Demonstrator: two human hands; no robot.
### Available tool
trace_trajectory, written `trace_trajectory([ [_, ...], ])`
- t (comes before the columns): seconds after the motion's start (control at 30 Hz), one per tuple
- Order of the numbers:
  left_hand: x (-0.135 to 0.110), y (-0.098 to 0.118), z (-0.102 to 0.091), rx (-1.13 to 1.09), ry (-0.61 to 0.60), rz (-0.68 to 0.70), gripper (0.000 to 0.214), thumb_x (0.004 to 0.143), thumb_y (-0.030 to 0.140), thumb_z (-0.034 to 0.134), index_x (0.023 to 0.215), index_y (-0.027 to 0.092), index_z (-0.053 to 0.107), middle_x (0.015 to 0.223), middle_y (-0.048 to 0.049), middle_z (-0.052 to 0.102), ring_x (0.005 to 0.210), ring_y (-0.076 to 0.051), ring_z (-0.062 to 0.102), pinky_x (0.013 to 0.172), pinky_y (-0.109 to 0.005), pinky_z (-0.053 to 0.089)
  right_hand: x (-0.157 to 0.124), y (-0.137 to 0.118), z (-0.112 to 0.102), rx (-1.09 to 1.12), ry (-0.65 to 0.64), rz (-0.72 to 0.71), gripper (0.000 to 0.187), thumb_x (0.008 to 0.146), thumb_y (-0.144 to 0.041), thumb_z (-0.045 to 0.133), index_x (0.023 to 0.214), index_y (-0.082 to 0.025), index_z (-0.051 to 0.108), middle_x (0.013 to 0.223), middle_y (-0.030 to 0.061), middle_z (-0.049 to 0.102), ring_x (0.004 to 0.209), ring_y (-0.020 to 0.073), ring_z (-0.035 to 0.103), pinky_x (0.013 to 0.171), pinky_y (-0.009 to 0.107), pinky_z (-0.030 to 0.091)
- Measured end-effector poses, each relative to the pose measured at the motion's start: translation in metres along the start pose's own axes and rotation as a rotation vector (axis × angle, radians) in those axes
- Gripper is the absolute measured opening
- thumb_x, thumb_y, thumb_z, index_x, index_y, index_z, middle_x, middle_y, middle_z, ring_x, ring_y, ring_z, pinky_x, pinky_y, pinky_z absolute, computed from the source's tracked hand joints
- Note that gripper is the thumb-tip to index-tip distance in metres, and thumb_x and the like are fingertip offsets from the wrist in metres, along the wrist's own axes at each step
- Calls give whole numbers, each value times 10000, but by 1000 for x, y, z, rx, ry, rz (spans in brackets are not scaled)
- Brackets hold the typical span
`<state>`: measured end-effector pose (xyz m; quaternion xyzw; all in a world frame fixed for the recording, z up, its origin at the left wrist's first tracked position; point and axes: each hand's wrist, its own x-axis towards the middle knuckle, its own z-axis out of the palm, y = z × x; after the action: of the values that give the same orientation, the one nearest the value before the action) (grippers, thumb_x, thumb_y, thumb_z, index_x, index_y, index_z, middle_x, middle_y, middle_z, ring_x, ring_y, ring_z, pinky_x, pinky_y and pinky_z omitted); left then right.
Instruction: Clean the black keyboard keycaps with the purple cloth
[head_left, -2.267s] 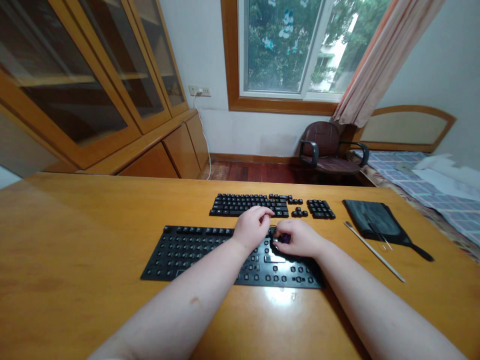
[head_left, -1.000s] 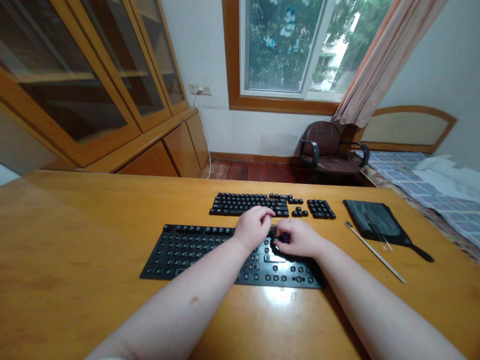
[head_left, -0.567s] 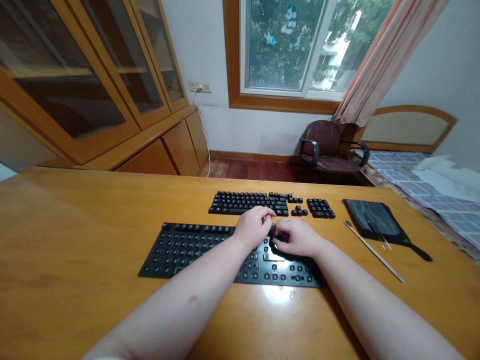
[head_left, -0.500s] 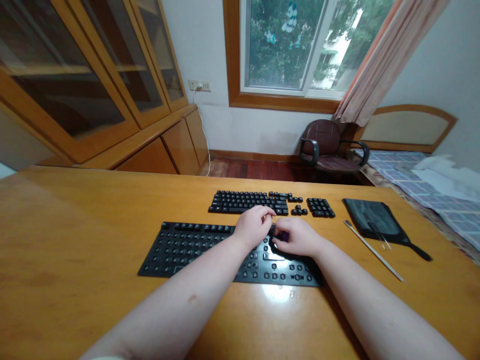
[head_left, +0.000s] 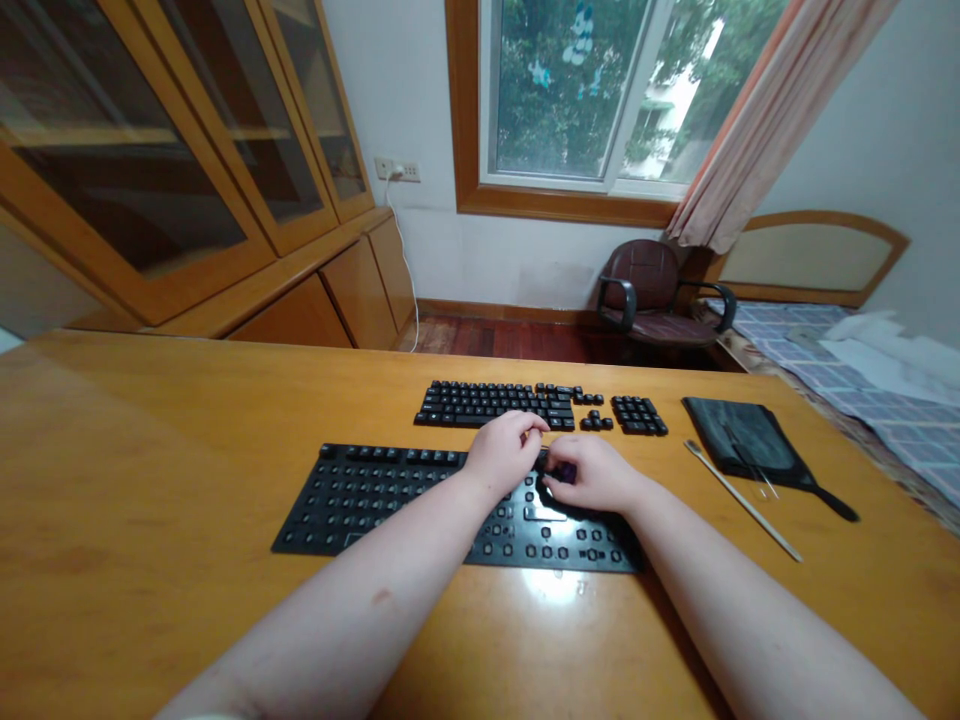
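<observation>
Desk [head_left: 150, 470], right fist [head_left: 598, 474] around purplish object [head_left: 568, 471]

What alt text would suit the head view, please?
Left hand and right hand sit close together over a mostly capless keyboard, the right holding a dark thing. Keycaps lie arranged beyond; a stick and pouch to the right.

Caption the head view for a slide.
Left hand and right hand over a mostly bare keyboard, keycaps beyond, pouch at right.
</observation>
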<state>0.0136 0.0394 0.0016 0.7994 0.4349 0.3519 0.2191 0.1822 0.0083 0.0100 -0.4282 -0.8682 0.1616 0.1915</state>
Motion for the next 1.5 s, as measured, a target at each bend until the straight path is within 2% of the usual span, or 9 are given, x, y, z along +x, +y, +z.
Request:
trace_trajectory([
  [0.73, 0, 0, -1, -12, -4, -2, 225, 804, 124, 469, 857, 224, 664, 894, 2, 684, 866, -154, 617, 798, -274, 487, -1, 0, -2, 6, 6, 23, 50, 661, -219, 626, 687, -194, 591, 622, -5, 594, 582, 134, 527, 586, 247, 403],
  [0.97, 0, -2, 0, -15, 7, 10, 221, 812, 131, 465, 861, 221, 660, 908, 1, 685, 878, -154, 617, 801, -276, 484, -1, 6, -2, 87, 102, 84, 52, 668, -220, 632, 675, -186, 594, 669, 13, 628, 637, 147, 568, 626, 258, 432],
  [1.13, 0, -3, 0, -15, 11, 7, 219, 810, 133, 469, 862, 222, 662, 911, 2, 684, 876, -154, 617, 794, -270, 487, -2, 7, -4, 121, 57, 72, 54, 664, -219, 641, 667, -183, 601, 669, 12, 638, 635, 146, 578, 632, 259, 434],
  [1.5, 0, -2, 0, -15, 5, 13, 216, 812, 129, 464, 857, 217, 656, 894, 7, 681, 872, -152, 614, 796, -270, 478, 0, 1, -1, 14, -7, 21, 57, 670, -226, 639, 705, -182, 628, 626, -3, 622, 594, 133, 549, 598, 241, 404],
])
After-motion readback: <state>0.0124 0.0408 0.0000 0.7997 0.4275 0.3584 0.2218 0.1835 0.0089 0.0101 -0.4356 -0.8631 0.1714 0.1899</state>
